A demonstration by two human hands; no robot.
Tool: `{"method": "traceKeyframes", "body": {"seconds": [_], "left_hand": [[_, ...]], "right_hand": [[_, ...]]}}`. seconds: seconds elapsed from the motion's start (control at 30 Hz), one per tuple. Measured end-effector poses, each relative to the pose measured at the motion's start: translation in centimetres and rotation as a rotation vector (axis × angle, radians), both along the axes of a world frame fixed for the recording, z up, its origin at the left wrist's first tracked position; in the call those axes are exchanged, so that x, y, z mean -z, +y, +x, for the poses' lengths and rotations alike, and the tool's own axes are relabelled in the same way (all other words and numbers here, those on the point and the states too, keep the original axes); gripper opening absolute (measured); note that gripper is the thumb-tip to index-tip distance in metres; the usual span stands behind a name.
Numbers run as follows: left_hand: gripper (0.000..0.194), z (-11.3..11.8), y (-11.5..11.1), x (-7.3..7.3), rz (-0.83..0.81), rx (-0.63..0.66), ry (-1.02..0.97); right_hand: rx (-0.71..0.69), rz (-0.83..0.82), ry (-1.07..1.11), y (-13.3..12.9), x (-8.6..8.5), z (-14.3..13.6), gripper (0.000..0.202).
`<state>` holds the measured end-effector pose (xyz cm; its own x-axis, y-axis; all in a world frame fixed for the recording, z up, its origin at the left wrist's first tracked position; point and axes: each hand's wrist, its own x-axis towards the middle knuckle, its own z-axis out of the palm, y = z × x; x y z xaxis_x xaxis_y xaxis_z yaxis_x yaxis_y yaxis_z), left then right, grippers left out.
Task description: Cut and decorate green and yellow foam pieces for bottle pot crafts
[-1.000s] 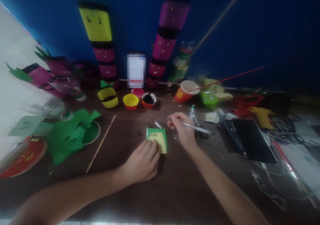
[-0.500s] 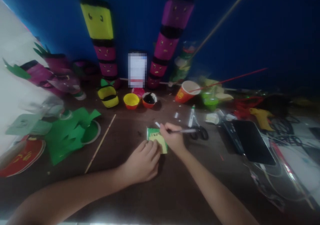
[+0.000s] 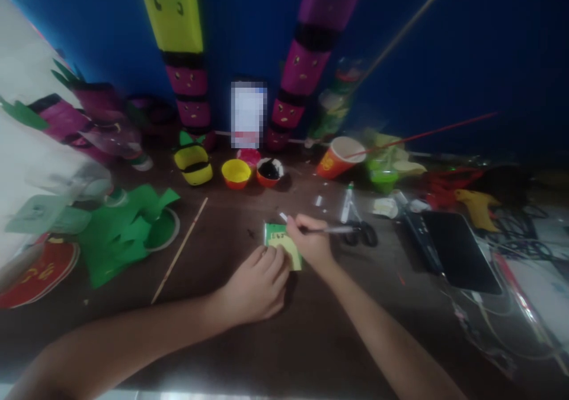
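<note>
Near the middle of the dark table lies a small yellow paper (image 3: 291, 254) with dark marks along its top, over a green piece (image 3: 274, 227). My left hand (image 3: 262, 278) rests on its lower left part, fingers curled and close together; whether they pinch the paper is hidden. My right hand (image 3: 311, 243) is closed around a dark pen (image 3: 331, 230) at the paper's upper right. The pen's shaft points right, towards black-handled scissors (image 3: 367, 234). A small white strip (image 3: 283, 217) shows just by the right fingertips.
Paint cups, yellow (image 3: 236, 173) and black (image 3: 269, 170), stand behind the hands. Green paper (image 3: 113, 240) and a thin stick (image 3: 180, 249) lie left. A red cup (image 3: 340, 156), a marker (image 3: 347, 202) and a black tablet (image 3: 460, 252) are right. Painted towers (image 3: 193, 86) stand behind.
The camera view has shifted slightly, so objects at the back sit higher or farther right. Both hands keep nearly the same pose over the paper.
</note>
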<state>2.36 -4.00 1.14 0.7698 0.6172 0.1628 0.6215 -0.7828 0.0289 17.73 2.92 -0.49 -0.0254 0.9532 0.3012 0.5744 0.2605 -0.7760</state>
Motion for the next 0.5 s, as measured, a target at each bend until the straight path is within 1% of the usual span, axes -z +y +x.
{"method": "traceKeyframes", "body": {"seconds": [0.2,0.33,0.5], "left_hand": [[0.047,-0.06,-0.04,0.11,-0.017,0.006,0.008],[0.047,-0.05,-0.03,0.12,-0.004,0.005,0.005],[0.046,-0.03,0.01,0.17,0.000,0.008,-0.001]], "right_hand": [[-0.009,-0.001,0.003,0.03,0.13,0.05,0.039],[-0.004,0.018,-0.005,0.00,0.14,0.06,0.039],[-0.008,0.005,0.000,-0.08,0.11,0.05,0.039]]}}
